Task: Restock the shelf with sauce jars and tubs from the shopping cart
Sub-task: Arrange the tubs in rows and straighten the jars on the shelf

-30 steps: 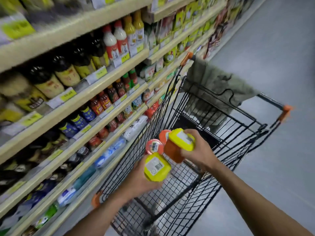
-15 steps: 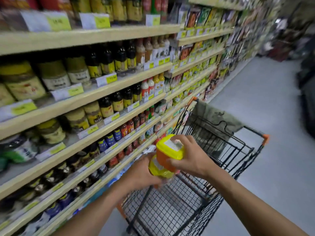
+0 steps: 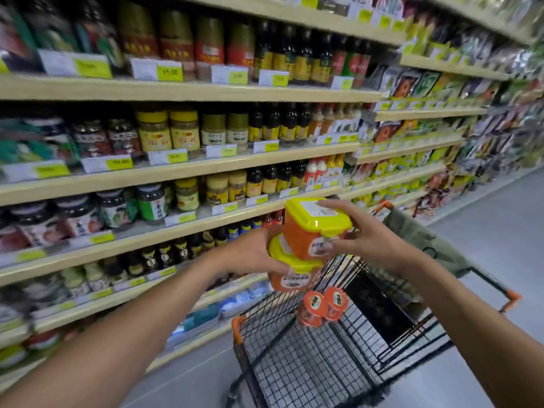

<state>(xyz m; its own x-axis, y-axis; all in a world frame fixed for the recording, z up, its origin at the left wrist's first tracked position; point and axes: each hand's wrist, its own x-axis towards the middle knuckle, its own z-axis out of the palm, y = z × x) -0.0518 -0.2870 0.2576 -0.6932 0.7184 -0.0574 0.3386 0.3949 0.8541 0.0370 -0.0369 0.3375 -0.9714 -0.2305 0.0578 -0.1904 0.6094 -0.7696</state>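
Both tubs have come up out of the shopping cart since half a second ago. Then they hung low over the basket; now they are stacked in front of the shelf, and the view has tipped up toward the rows of bottles and jars.

The lower tub sits in the left hand, whose grip is closed around its near side with the thumb lying along the yellow lid. The upper tub rests on that lid, slightly tilted. The right hand has a wide grip on it, with fingers stretched over the lid and the thumb pressed to the orange wall.

Neither tub touches the shelf yet — both are in the air, above the cart's near end. I judge the task only partly done: this pair is lifted but not placed, and two orange-lidded jars stand together in the basket waiting their turn. A green cloth hangs over the cart's far end. What else may lie beneath it or lower in the basket cannot be told. No matching orange tubs or open gap show clearly on the shelf boards, so the spot for this pair is not evident.
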